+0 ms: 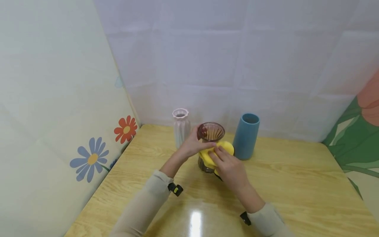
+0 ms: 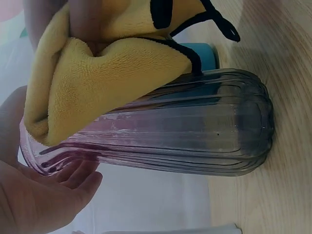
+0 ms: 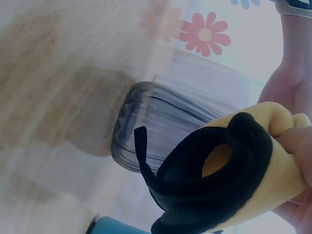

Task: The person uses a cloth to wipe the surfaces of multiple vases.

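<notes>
A ribbed glass vase [image 1: 211, 131], pinkish at its flared rim and greyish toward the base, stands on the table in the head view. My left hand [image 1: 192, 144] grips it around the neck, just under the rim. In the left wrist view the fingers curl behind the glass [image 2: 195, 141]. My right hand [image 1: 231, 168] holds a folded yellow cloth [image 1: 226, 148] against the upper side of the vase. Black edging and a hanging loop on the cloth [image 2: 97, 83] show in the left wrist view. The right wrist view has the cloth covering part of the vase [image 3: 141, 131].
A pale pink fluted vase [image 1: 181, 126] stands behind and left of my left hand. To the right, close to the cloth, is a smooth blue vase [image 1: 246, 138]. The wooden table [image 1: 296, 184] meets a white sheet [image 1: 201, 65] at the back.
</notes>
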Action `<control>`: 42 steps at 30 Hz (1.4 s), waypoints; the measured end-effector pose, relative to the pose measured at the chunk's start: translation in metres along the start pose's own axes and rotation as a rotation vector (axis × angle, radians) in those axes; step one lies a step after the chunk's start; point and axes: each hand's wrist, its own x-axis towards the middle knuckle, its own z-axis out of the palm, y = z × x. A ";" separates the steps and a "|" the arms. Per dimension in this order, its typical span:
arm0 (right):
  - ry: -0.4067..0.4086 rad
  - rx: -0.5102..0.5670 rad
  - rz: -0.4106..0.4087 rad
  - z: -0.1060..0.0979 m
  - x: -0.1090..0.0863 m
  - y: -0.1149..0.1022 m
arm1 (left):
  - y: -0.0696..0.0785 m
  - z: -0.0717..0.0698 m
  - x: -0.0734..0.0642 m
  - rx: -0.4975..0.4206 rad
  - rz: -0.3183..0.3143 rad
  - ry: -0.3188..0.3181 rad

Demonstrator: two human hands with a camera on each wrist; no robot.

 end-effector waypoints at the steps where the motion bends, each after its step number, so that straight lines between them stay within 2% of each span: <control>1: 0.001 0.002 0.001 0.001 0.000 0.000 | 0.000 0.000 0.001 0.005 0.003 0.006; 9: -0.020 0.002 -0.008 0.007 -0.006 -0.004 | -0.004 -0.002 0.002 0.037 0.016 0.002; 25: -0.092 0.023 0.019 0.010 -0.015 -0.016 | -0.011 -0.014 0.014 0.001 0.081 -0.112; 33: -0.113 0.024 0.002 0.012 -0.021 -0.020 | -0.013 -0.019 0.016 0.004 0.058 -0.164; 42: -0.207 0.037 0.028 0.013 -0.026 -0.027 | -0.015 -0.022 0.018 0.010 0.052 -0.204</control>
